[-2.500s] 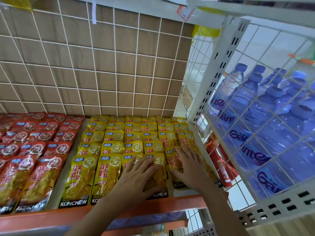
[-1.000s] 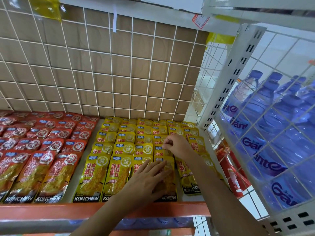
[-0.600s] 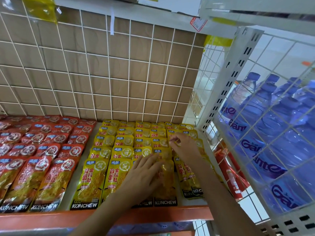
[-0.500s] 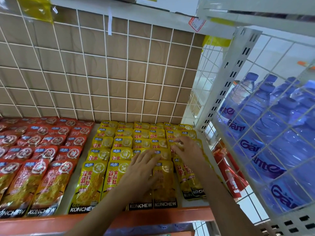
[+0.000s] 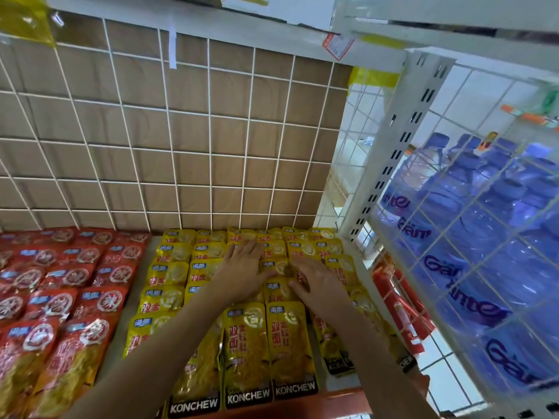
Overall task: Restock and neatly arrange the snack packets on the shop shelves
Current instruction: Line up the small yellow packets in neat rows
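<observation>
Tidying step judged in hand: left hand [image 5: 242,269] and right hand [image 5: 317,282] are laid flat, fingers open, nothing gripped, on overlapping yellow foil snack packets [image 5: 290,343] at 6 o'clock on the orange-edged shelf [image 5: 341,402]. Next: columns squared, right-hand column pulled straight.

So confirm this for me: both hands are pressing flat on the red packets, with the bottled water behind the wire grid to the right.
Not quite. In the head view the left hand and right hand lie flat on the yellow packets, not the red packets, which sit untouched to the left. The rest holds: the bottled water is behind the wire grid to the right.
</observation>
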Available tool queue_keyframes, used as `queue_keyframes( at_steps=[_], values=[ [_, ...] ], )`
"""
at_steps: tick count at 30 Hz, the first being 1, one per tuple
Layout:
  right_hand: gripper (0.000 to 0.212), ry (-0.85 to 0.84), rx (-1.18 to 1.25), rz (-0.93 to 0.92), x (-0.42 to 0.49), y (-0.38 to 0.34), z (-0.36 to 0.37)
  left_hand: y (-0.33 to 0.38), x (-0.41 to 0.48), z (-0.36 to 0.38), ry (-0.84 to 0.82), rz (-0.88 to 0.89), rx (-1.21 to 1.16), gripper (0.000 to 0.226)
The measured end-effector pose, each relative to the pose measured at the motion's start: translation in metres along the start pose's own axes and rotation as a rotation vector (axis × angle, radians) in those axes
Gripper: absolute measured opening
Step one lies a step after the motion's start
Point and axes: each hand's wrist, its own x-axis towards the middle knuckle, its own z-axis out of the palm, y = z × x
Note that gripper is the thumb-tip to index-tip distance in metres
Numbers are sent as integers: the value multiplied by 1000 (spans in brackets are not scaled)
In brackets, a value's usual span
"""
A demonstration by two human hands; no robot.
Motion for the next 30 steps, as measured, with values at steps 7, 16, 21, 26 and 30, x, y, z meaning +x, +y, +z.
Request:
queue_keyframes(
  at_steps=[7, 16, 21, 26, 30],
  values=[
    [45, -32, -52, -26, 1, -2, 2, -5, 7, 3, -24, 24, 12, 71],
    [46, -49, -55, -19, 2, -1, 4, -6, 11, 6, 21, 55, -17, 72],
    [46, -43, -41, -29, 1, -1, 4, -7, 11, 7, 48, 59, -40, 70],
    [45, -25, -29, -39, 1, 0, 6, -7, 12, 7, 48, 54, -33, 69],
    [39, 22, -23, -36, 13, -1, 3, -8, 13, 8, 43, 52, -42, 71]
  ],
)
